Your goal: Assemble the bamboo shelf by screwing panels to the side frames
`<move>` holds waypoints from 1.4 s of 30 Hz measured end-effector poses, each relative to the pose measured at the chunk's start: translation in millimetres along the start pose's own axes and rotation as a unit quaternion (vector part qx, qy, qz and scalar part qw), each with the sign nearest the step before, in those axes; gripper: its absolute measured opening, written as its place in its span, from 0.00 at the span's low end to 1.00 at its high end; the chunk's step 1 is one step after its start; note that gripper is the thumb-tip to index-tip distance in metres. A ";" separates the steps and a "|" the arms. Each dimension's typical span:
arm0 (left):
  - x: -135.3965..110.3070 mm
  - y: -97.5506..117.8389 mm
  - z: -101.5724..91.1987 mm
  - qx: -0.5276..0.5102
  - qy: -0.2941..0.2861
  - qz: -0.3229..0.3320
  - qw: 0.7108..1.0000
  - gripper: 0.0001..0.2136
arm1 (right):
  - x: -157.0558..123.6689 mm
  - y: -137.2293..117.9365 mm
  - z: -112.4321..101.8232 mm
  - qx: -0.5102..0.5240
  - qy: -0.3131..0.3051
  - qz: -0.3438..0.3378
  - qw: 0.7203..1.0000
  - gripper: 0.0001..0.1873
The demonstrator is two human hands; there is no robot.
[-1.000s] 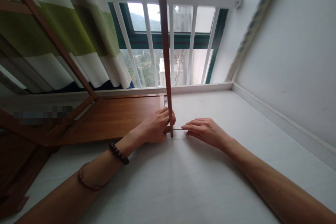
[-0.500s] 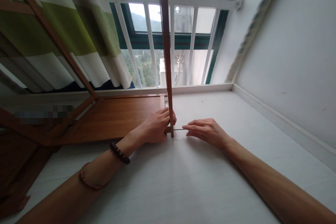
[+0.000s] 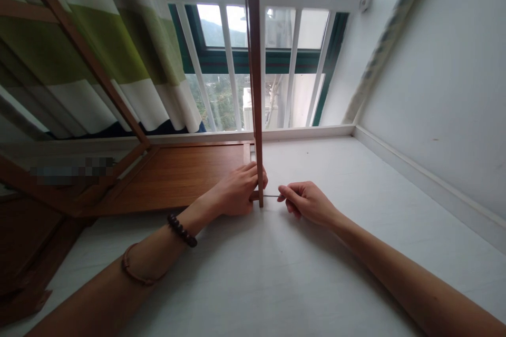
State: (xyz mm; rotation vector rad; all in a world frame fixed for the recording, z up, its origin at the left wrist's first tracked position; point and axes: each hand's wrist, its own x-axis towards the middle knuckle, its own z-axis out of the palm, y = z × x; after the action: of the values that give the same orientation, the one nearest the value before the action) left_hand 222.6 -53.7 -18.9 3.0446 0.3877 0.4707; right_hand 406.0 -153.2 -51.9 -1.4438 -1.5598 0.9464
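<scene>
My left hand (image 3: 238, 188) is closed around the low end of a wooden frame, its fingers curling behind the upright wooden post (image 3: 256, 89). Against the post's foot, a short wooden rail (image 3: 255, 196) shows beside that hand. A thin metal rod, which looks like a hex key (image 3: 271, 196), runs level from the post toward the right. My right hand (image 3: 306, 200) pinches its outer end between thumb and fingers, just above the floor. Where the rod meets the post, the tip is hidden.
A brown wooden panel (image 3: 197, 174) lies left of the post, joined to more frame bars (image 3: 90, 68). Behind stand a white railing (image 3: 312, 2) and a striped curtain (image 3: 126, 47). A white wall (image 3: 446, 89) rises at right above the pale floor (image 3: 253, 274).
My right hand has turned, its fingers going from stretched along the rod to curled in a pinch on its end. My left hand keeps its hold; the view has shifted slightly.
</scene>
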 end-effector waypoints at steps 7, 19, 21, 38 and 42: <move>-0.1 -0.5 -0.8 0.000 -0.009 -0.007 1.000 0.15 | -0.2 13.3 -21.7 -0.122 0.015 -0.222 0.967 0.09; -0.5 -0.5 -1.0 -0.002 -0.003 -0.010 1.000 0.13 | 2.9 11.5 -14.8 -0.232 0.051 -0.252 0.938 0.14; -0.5 -0.8 -0.4 -0.001 -0.001 -0.009 1.000 0.13 | 1.9 5.8 -11.3 -0.180 0.036 -0.161 0.970 0.18; -0.2 -1.1 0.0 -0.004 -0.001 -0.009 1.000 0.14 | -0.5 10.2 -29.3 -0.276 -0.009 -0.320 0.906 0.11; -0.2 -1.3 -1.3 0.001 -0.007 -0.004 1.000 0.14 | -2.1 7.9 -26.2 -0.315 0.016 -0.347 0.883 0.12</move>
State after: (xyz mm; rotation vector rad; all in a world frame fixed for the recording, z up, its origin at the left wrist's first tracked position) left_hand 221.7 -52.5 -17.7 3.0459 0.4003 0.4495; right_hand 433.3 -154.5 -48.6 -1.1112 -2.2525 -0.0278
